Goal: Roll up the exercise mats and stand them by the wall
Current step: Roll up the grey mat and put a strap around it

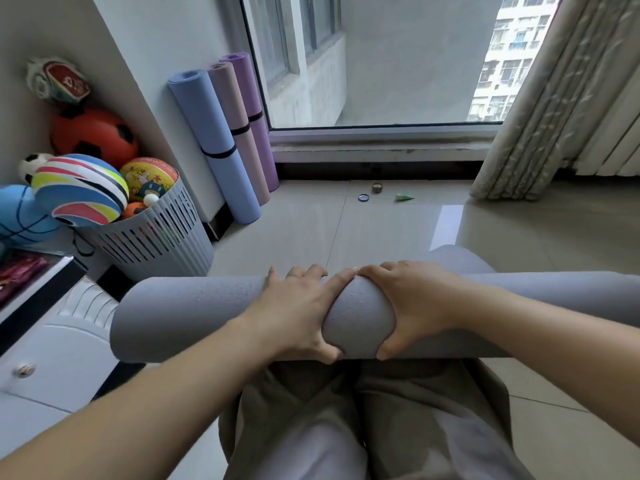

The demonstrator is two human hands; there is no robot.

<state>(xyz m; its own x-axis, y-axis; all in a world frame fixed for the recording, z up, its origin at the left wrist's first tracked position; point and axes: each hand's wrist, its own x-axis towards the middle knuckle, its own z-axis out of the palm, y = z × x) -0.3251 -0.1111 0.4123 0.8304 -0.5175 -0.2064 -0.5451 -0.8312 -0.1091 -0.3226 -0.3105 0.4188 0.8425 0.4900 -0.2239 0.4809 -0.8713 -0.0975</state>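
left hand and right hand both gripping rolled grey mat across lap, three rolled mats standing at eleven o'clock

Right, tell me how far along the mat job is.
Done: the blue mat, pink mat and purple mat stand rolled and strapped against the wall. In hand: left hand and right hand grip the grey mat, rolled, held level. Left: stand it beside the others.

A textured grey rolled mat lies horizontal at 6 o'clock. At 11 o'clock, a blue rolled mat, a pink rolled mat and a purple rolled mat lean on the wall, touching, each black-banded.
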